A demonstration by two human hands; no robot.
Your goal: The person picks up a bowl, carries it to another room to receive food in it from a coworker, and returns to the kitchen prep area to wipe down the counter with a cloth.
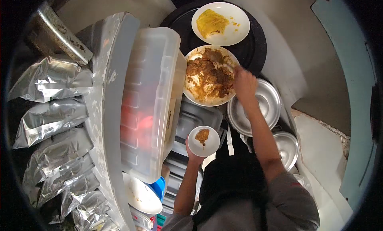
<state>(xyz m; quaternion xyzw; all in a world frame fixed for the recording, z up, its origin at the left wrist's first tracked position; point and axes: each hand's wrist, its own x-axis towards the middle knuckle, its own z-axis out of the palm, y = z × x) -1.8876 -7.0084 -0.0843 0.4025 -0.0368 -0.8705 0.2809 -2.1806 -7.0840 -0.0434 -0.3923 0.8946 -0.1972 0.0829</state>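
My left hand [194, 156] is closed on the rim and side of a small white bowl [214, 146], held low in front of my body. A piece of brown, saucy food [202, 137] lies in that bowl. My right hand [245, 84] is closed at the right edge of a large white bowl [192, 98], gripping what looks like a spoon [228, 66]. The spoon's tip reaches into brown, saucy food [209, 71] in the large bowl, and my fingers hide most of its handle. Sauce is smeared over the inside of the large bowl.
Behind the large bowl, a white plate [241, 36] with yellow food stands on a round black surface [257, 47]. Lidded metal pots [268, 105] sit under my right forearm. A translucent plastic box [153, 79] and a shelf of silver foil packets [52, 115] line the left.
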